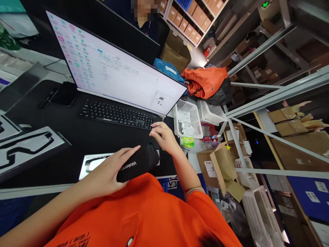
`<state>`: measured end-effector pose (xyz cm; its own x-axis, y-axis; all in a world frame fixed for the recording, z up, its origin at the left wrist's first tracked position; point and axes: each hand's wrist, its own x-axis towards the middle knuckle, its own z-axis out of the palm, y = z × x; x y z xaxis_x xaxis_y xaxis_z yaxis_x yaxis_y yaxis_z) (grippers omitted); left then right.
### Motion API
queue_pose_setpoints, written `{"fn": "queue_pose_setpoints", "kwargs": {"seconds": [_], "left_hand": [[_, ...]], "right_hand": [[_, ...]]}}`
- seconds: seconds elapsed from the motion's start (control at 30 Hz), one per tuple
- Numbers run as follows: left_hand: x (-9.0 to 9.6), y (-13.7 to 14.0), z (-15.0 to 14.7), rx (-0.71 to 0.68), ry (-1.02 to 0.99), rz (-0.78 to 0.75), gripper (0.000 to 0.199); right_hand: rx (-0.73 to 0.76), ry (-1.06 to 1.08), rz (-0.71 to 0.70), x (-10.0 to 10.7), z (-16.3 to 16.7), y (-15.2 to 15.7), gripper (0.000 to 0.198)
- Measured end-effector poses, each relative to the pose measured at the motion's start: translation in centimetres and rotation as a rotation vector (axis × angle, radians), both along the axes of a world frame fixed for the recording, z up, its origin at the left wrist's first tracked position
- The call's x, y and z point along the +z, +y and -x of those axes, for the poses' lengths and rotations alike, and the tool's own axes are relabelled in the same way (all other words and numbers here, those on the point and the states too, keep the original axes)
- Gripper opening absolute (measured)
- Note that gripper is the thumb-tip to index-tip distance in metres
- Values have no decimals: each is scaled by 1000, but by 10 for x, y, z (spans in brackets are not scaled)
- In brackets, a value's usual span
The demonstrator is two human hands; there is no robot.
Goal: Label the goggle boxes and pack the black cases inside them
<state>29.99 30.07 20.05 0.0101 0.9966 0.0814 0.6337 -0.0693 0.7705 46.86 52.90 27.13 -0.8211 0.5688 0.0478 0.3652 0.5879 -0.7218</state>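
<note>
My left hand (115,168) is wrapped over a soft black pouch (138,163) with white lettering, thumb below and fingers on top. The pouch lies on its side at the desk's front edge, against my orange shirt. Its gathered end points right, towards my right hand (163,136). That hand is just above this end, near the number pad of the black keyboard (115,115). Its fingers are curled in with the thumb close to them; whatever is between them is too small to make out. A white box with a black outline print (88,164) lies partly behind my left forearm.
A wide monitor (115,65) stands behind the keyboard, with a person beyond it. Flat printed boxes (33,147) and a phone (63,94) lie left. On the right are a white basket (189,118), an orange bag (205,80), an open carton (222,168) and metal shelving (277,91).
</note>
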Motion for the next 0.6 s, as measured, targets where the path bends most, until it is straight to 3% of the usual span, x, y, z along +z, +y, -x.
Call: {"fn": "queue_pose_setpoints", "kwargs": {"seconds": [0.1, 0.17, 0.27, 0.37, 0.43, 0.5, 0.6], "left_hand": [[1, 8, -3, 71, 129, -11, 104], [7, 22, -5, 117, 236, -69, 97], [17, 48, -5, 110, 292, -138, 84], [12, 63, -1, 103, 179, -130, 96], [-3, 58, 7, 110, 138, -101, 103], [-27, 41, 19, 108, 171, -30, 96], [-68, 2, 37, 156, 328, 248, 79]], "right_hand": [[121, 115, 368, -11, -22, -3, 68], [145, 91, 465, -14, -32, -11, 90], [33, 56, 346, -20, -40, -25, 110], [-184, 66, 220, -27, -57, -28, 90], [-307, 54, 160, -32, -79, -26, 86], [-415, 25, 133, -40, -106, -27, 91], [-516, -72, 183, -63, -133, -37, 95]]}}
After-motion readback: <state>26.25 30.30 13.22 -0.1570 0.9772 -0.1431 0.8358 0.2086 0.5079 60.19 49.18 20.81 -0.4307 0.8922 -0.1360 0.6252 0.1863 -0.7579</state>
